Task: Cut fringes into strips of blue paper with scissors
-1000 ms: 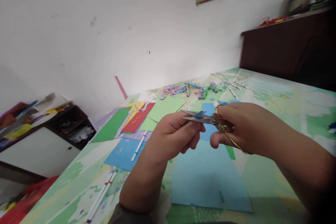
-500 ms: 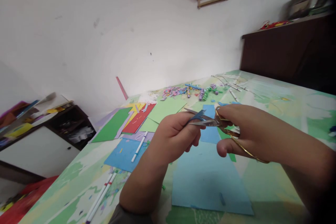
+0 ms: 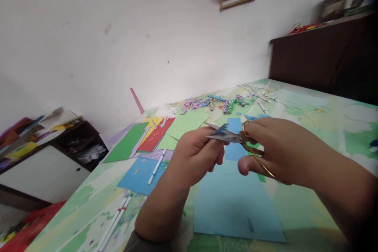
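Observation:
My left hand (image 3: 196,155) pinches a small blue paper strip (image 3: 221,129) whose free end is cut into a fringe. A pair of scissors (image 3: 236,138) is in my right hand (image 3: 274,145), with fingers through the gold-coloured handles. The blades are parted, one on each side of the strip, close to my left fingertips. Below both hands a light blue sheet (image 3: 236,204) lies on the table, with small blue scraps on it. The far end of the strip is hidden inside my left fingers.
Green (image 3: 126,141) and red sheets (image 3: 156,134) lie at the left back. White pens (image 3: 116,220) rest at the left front. Paper scraps (image 3: 196,104) and curled paper rolls (image 3: 228,106) sit near the wall. A dark cabinet (image 3: 319,59) stands at the right.
My right hand and the scissors have shifted slightly left, so the blades reach further over the blue strip. My left hand has stayed nearly in place, still pinching.

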Motion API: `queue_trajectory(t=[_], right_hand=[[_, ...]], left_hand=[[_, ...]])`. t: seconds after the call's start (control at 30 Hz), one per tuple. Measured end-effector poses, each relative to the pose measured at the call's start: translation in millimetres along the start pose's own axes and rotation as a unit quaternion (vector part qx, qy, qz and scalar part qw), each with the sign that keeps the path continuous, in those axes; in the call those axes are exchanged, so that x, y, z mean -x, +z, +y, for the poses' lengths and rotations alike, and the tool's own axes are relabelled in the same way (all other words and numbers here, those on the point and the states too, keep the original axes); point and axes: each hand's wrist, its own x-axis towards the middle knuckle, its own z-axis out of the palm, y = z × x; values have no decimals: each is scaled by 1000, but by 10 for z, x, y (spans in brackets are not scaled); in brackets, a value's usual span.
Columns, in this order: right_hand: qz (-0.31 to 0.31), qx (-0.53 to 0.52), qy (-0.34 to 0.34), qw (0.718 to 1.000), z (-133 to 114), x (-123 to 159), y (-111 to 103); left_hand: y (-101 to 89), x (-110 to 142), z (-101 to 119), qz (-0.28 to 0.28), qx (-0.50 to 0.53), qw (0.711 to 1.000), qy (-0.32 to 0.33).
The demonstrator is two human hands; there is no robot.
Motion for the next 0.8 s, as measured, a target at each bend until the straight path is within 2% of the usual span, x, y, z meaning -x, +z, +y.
queue_trajectory(t=[0.2, 0.37, 0.5, 0.67, 0.8], right_hand=[[-32, 8, 32, 999, -56, -53, 5], [-6, 28, 31, 999, -38, -47, 37], [18, 47, 20, 999, -7, -31, 40], [11, 20, 19, 1000, 30, 4, -4], [4, 1, 6, 1000, 6, 20, 0]], left_hand=[[-40, 1, -13, -1, 13, 999, -43], [-47, 11, -39, -7, 51, 996, -70], [-47, 12, -34, 4, 72, 995, -69], [-70, -4, -24, -24, 60, 996, -53], [-43, 26, -2, -1, 34, 999, -32]])
